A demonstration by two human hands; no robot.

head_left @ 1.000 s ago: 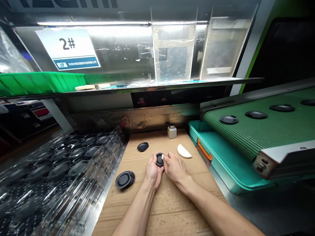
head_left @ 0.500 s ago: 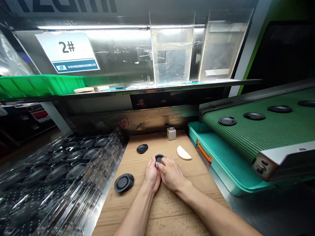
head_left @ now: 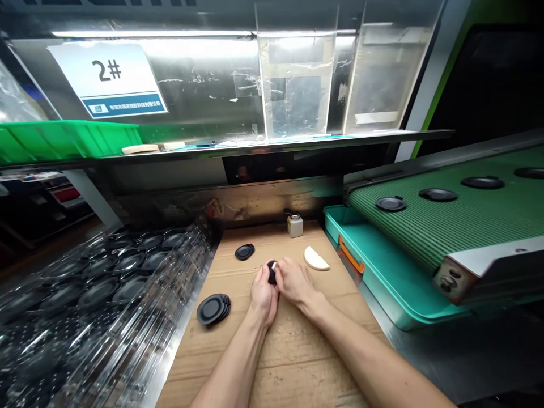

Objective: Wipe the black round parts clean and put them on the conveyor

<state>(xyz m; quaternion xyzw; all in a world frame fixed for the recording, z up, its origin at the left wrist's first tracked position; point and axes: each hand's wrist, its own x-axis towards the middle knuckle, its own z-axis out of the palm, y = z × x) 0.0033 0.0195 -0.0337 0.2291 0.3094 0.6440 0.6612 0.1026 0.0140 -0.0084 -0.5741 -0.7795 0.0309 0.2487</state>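
My left hand (head_left: 262,293) is closed on a round black plastic lid (head_left: 271,274), which is tilted up above the cardboard (head_left: 306,345). My right hand (head_left: 294,281) is closed against the lid's right edge. A small pale bit shows at its fingertips, too small to name. To the left, a fanned stack of black lids (head_left: 212,309) lies on the cardboard. Farther back are another small group of black lids (head_left: 244,251), a half-round cream pad (head_left: 315,258) and a small white bottle (head_left: 294,225) with a metal top.
Clear plastic trays (head_left: 127,317) of black lids stand at left. On the right, a green conveyor belt (head_left: 425,226) carries several black lids above a teal bin (head_left: 395,300) with an orange handle. A metal shelf (head_left: 238,152) crosses the back, with a green crate (head_left: 68,140) on it.
The black lid has turned in my left hand from facing up to a steeper tilt. My right hand has shifted slightly along its edge. The whole view has tipped down a little.
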